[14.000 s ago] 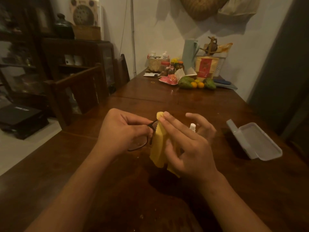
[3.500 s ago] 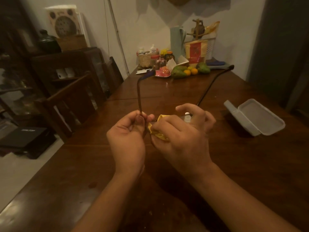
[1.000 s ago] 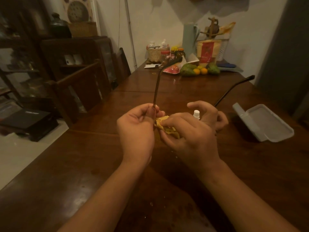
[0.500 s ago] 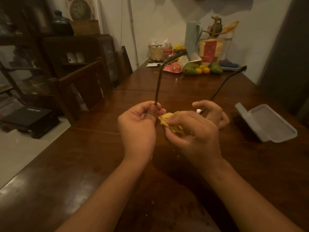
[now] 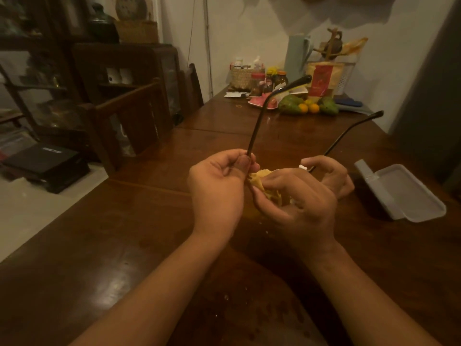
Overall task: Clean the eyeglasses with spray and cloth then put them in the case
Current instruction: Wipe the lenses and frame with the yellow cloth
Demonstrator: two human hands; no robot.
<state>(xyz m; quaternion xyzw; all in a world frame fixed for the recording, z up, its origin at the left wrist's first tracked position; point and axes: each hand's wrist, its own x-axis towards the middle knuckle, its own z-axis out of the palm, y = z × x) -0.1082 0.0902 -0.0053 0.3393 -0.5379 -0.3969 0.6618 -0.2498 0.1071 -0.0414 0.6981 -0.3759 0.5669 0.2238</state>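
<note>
The glasses aim their arms toward one o'clock. My left hand pinches the frame, my right hand the cloth.

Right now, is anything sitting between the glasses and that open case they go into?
Nothing visible does. Only bare table lies between the eyeglasses, gripped by the left hand, and the open, empty case. A white-capped bottle peeks from behind the right hand, near the glasses.
</note>
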